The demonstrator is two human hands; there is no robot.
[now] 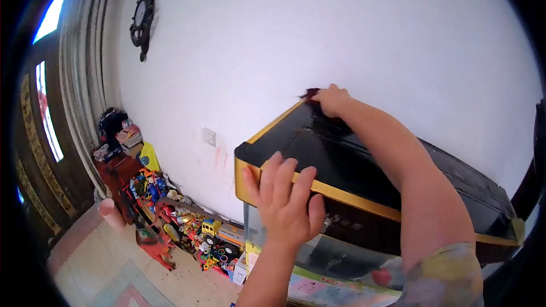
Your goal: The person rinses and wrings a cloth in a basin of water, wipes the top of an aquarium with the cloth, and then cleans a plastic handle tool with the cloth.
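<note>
Right hand (334, 101): fingers bent in on a dark maroon item (311, 94), gripping it; most of it is hidden.
Maroon item: at the black aquarium lid's (284, 146) far left corner, by the wall (369, 34); visible end points left, full long axis unclear.
Lid: long axis runs left to right along the wall, slanting downward in view.
Left hand (285, 210): fingers spread across the gold front trim (364, 202).

Black tank lid (347, 156), gold edging, flat | dark reddish item (311, 94), far corner
</note>
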